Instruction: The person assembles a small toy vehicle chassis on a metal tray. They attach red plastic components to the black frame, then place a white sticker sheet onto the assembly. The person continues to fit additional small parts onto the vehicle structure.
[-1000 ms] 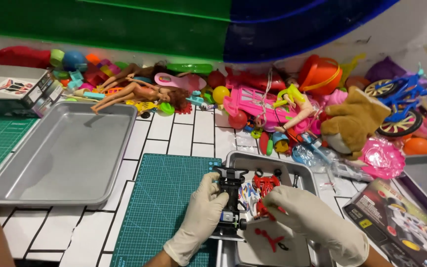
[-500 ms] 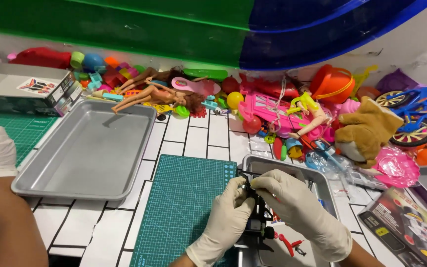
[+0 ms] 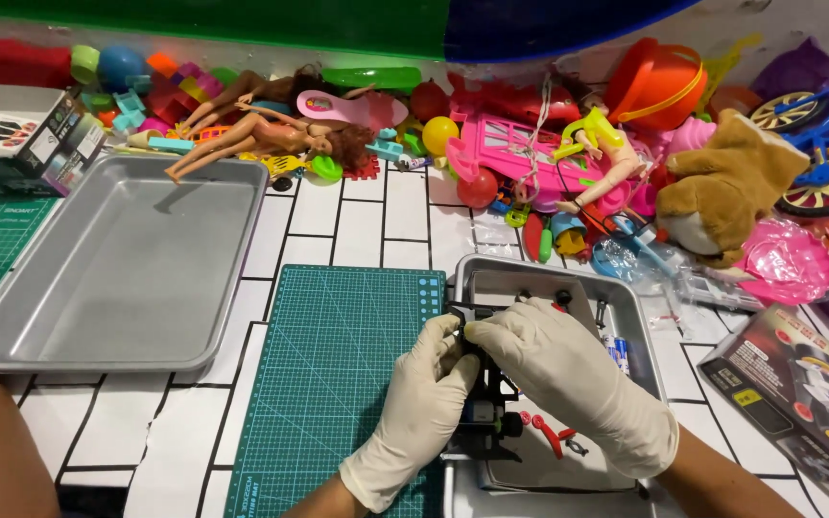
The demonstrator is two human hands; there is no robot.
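Head view: 2 gloved hands are clamped on a small black toy car frame. The left hand (image 3: 413, 422) pinches its side and the right hand (image 3: 568, 384) covers its top, just over the small metal tray (image 3: 637, 317). Tiny red parts (image 3: 549, 432) lie in the tray; a bump could knock them out. Farther back, the big tray (image 3: 127, 278) and toy pile (image 3: 530, 144) sit on the worktop.

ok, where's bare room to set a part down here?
Big tray is bare inside. Green mat is free left of the left hand. Small tray is crowded: both hands, right hand, black toy chassis, loose parts. Toy pile fills the back.
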